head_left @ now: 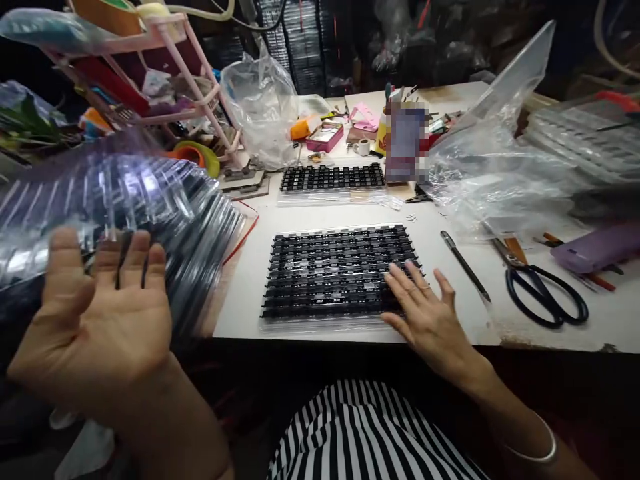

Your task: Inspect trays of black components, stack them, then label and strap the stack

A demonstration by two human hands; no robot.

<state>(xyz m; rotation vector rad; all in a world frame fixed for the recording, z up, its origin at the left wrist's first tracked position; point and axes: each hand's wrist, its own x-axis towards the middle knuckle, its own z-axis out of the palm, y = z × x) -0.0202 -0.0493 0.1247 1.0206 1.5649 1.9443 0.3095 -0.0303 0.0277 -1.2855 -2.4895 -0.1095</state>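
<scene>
On the white table in front of me lies a clear plastic tray [330, 325] filled with rows of small black parts [335, 267]. My right hand [425, 313] is over the tray's right edge with its fingers spread; whether the fingertips touch the parts I cannot tell. At the left, my left hand [110, 307] is raised palm up, fingers apart, holding nothing visible. Just behind it is a blurred stack of ribbed clear plastic trays [150, 207]. Contact between that hand and the stack cannot be made out.
A second tray of black parts [333, 177] sits farther back. To the right are a black pen-like tool [465, 265], scissors [545, 293], a purple case [595, 248] and clear plastic bags [490, 173]. A pink rack [200, 93] stands at the back left.
</scene>
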